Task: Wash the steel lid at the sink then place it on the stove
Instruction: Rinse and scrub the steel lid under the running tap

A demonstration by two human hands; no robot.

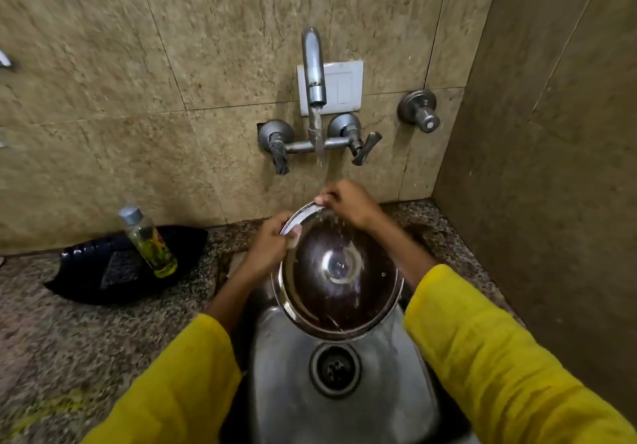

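While both hands grasp the steel lid (339,273) tilted under the tap (314,71), left hand (267,243) fingers clenched on its left rim and right hand (348,204) at its far rim, turning it slowly should rinse every edge.

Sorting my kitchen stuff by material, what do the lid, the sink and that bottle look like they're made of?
Lid: polished steel, mirror-like reflections.
Sink: brushed stainless steel, duller sheen.
Bottle: probably clear plastic, see-through with yellow liquid; could be glass.
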